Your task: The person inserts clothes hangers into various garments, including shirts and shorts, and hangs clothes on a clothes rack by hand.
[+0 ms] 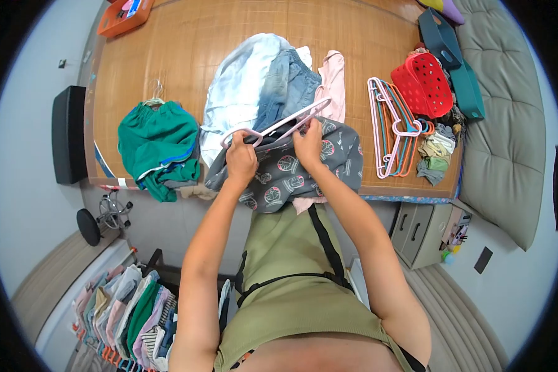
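A pink hanger (294, 118) slants from lower left to upper right at the opening of a gray printed garment (285, 170), over the brown surface's (359, 37) near edge. The left hand (241, 158) closes around its lower-left end; the right hand (309, 144) pinches the garment's edge beside its upper-right end. Pale-blue clothing (239, 80) and jeans (294, 84) lie just beyond.

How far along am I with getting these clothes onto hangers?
Looks done: green fabric shorts, wire-hooked hanger showing at the waistband.
In hand: your left hand and right hand hold a pale pink plastic hanger at a grey printed garment; I can't tell whether it's secured.
Apparently left: the pale blue garment, blue denim garment and light pink garment beyond. Pink, orange and blue plastic hangers lie to the right.
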